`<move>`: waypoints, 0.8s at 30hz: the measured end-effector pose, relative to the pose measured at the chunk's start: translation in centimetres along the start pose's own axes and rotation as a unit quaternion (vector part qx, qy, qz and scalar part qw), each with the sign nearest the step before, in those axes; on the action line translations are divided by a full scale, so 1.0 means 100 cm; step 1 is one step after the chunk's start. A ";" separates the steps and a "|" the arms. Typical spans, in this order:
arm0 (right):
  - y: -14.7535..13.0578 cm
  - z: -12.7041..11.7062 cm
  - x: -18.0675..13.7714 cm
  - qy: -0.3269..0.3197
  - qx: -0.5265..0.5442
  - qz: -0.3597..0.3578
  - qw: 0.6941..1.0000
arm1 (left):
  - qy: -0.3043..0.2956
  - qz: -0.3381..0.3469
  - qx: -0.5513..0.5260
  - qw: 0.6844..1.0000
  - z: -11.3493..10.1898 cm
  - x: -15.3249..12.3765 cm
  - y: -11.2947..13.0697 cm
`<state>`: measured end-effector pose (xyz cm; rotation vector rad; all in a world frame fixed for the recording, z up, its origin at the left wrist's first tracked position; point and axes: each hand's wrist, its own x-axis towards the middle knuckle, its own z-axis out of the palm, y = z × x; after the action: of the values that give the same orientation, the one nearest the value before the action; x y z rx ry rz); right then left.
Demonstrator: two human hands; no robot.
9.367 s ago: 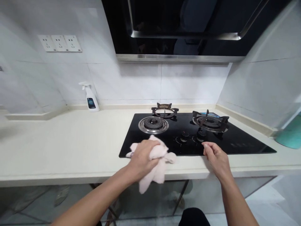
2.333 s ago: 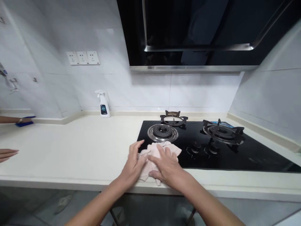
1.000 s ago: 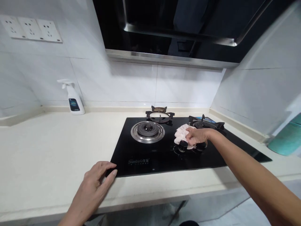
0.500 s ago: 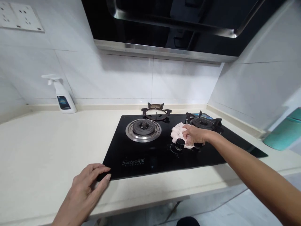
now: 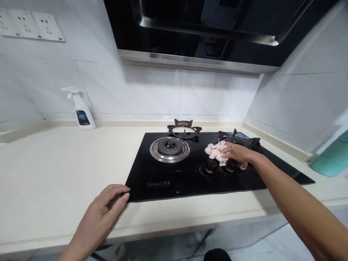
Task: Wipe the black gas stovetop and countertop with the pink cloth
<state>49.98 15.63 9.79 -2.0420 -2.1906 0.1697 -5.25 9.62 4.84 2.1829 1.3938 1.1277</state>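
Observation:
My right hand (image 5: 237,152) is closed on a crumpled pale pink cloth (image 5: 216,150), pressed to the black glass gas stove (image 5: 168,174) just behind the two control knobs (image 5: 211,165). Part of the cloth also shows beyond the fingers on the right, beside the second knob. At the stove's front left corner rests my left hand (image 5: 104,206), its thumb and fingers apart, fingertips touching the glass edge. The left burner (image 5: 170,146) is bare, with its pan support (image 5: 185,129) standing behind it. Over the right burner sits another pan support (image 5: 254,142), partly hidden by my right hand.
A white spray bottle (image 5: 85,115) stands by the back wall on the pale countertop (image 5: 67,163). Overhead hangs a black range hood (image 5: 195,32). A green container (image 5: 330,157) is at the far right, and wall sockets (image 5: 32,25) are at upper left.
My right hand has slid the cloth slightly right, uncovering more around the left knob. My left hand stays at the stove's corner. The view has shifted a little left.

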 end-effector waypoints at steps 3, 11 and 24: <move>0.005 -0.001 -0.008 -0.012 0.007 -0.027 1.000 | 0.003 -0.004 -0.005 1.000 0.000 -0.001 0.000; 0.013 0.004 -0.018 0.046 0.027 0.031 0.998 | 0.002 -0.015 -0.013 1.000 -0.001 -0.001 0.003; 0.014 0.017 -0.040 0.110 0.007 0.133 0.985 | -0.008 -0.017 -0.011 1.000 0.001 -0.002 0.000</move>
<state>51.33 11.75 7.72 -2.2197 -1.7815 -0.0128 -5.23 9.47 4.73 2.1404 1.4011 1.1057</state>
